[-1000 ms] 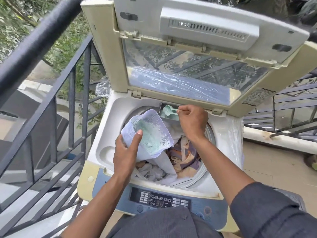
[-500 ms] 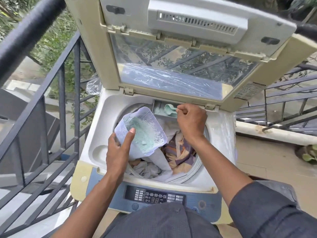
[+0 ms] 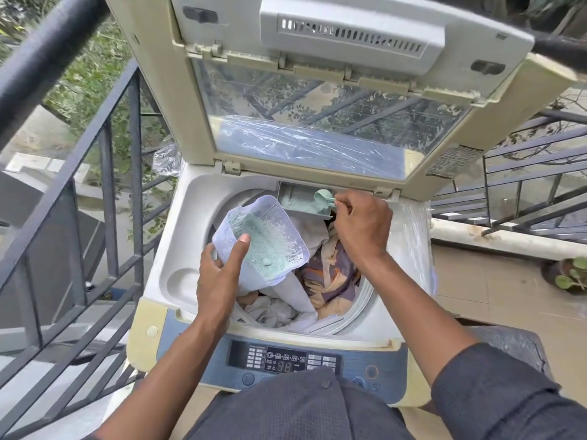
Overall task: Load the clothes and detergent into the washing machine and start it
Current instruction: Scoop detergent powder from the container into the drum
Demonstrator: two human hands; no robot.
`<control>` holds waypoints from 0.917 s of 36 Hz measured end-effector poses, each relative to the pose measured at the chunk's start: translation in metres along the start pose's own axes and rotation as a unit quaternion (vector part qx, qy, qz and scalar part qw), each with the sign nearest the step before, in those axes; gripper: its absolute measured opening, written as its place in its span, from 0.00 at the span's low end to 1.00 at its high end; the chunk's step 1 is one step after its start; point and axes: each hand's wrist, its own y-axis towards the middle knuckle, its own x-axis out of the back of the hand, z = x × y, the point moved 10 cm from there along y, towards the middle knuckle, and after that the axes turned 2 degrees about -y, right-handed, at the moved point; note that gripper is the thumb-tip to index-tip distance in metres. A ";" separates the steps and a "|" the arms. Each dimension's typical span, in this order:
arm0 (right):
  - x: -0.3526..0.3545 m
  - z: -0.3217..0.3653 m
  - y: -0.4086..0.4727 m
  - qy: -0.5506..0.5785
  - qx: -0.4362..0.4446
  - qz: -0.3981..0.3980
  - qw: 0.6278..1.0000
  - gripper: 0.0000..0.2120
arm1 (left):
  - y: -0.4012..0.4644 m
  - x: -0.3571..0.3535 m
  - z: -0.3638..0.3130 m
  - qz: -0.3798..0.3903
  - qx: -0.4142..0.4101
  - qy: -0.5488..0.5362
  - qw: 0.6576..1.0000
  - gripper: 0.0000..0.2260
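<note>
Scoop (image 3: 322, 198) tipped, powder now in drawer (image 3: 298, 203); right hand (image 3: 362, 222) pinches scoop, left hand (image 3: 219, 274) grips tub (image 3: 263, 242).

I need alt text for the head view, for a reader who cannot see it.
Over an open top-load washer full of clothes, the right hand tips a green scoop into the detergent drawer. The left hand holds a tub of green powder.
</note>
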 end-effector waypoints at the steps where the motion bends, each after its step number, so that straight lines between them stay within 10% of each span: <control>1: 0.000 0.001 -0.001 -0.005 0.006 0.000 1.000 0.07 | 0.000 0.000 0.000 -0.001 -0.001 -0.001 1.000 0.55; 33: -0.008 0.002 -0.010 -0.128 0.134 0.006 0.983 0.10 | -0.004 0.002 0.013 -0.005 0.021 0.023 1.000 0.59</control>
